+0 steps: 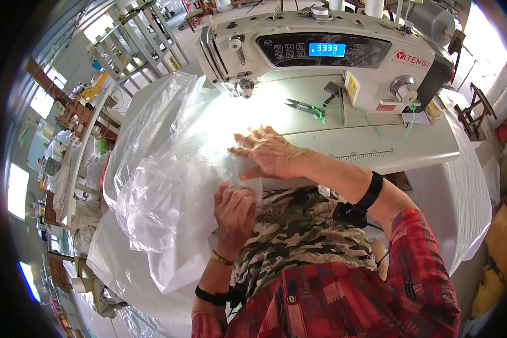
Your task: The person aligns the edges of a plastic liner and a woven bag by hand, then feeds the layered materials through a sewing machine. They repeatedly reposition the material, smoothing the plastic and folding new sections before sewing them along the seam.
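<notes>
A thin translucent plastic sheet (158, 194) lies crumpled over the left of the sewing machine table and hangs off its front edge. My left hand (234, 217) is closed at the sheet's near edge, its fingers curled with the plastic between them. Just beyond it, my right hand (269, 152) rests on the sheet with its fingers spread, in front of the needle area. The industrial sewing machine (327, 48) stands above, its lamp glaring on the plastic. Glare hides the needle and presser foot.
Thread snips (305, 107) with green thread lie on the table (400, 152) right of the needle area. A camouflage cloth (304, 231) covers my lap. White thread cones (373, 8) stand behind the machine. A metal rack (135, 48) is at the far left.
</notes>
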